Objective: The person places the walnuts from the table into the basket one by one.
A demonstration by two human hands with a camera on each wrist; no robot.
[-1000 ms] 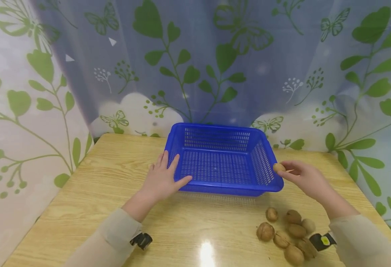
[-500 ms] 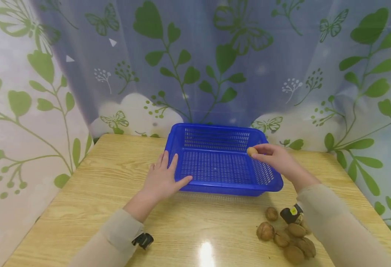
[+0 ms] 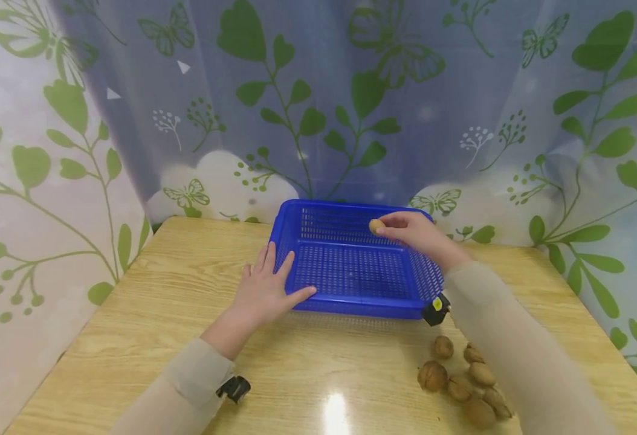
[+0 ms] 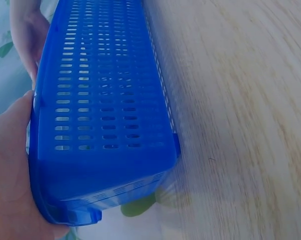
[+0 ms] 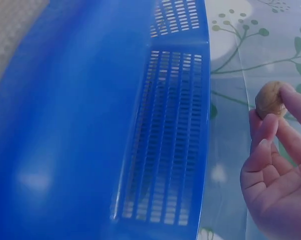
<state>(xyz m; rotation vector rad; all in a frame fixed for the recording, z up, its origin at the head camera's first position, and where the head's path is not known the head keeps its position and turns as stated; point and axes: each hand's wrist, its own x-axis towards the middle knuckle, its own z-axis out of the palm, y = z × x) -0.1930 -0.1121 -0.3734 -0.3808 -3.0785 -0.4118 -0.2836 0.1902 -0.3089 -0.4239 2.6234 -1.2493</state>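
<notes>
A blue plastic basket (image 3: 351, 300) with slotted walls stands on the wooden table, with nothing lying on its visible floor. My left hand (image 3: 264, 293) rests on its left rim, fingers spread and thumb over the front edge. Over the basket's back right part, my right hand (image 3: 413, 232) pinches a walnut (image 3: 376, 226) between thumb and fingertips. In the right wrist view the tan walnut (image 5: 270, 100) sits at the fingertips. Several more walnuts (image 3: 433, 376) lie in a loose group on the table at the front right, partly hidden by the right sleeve.
The wooden table (image 3: 188, 260) reaches back to a curtain (image 3: 318, 109) printed with leaves and butterflies. A dark wrist camera (image 3: 436, 309) on the right arm overlaps the basket's front right corner in the head view. Another camera (image 3: 234, 388) is on the left wrist.
My right hand has carried the walnut from outside the basket's right rim leftward and back, over the basket. The left hand has stayed on the left rim.
</notes>
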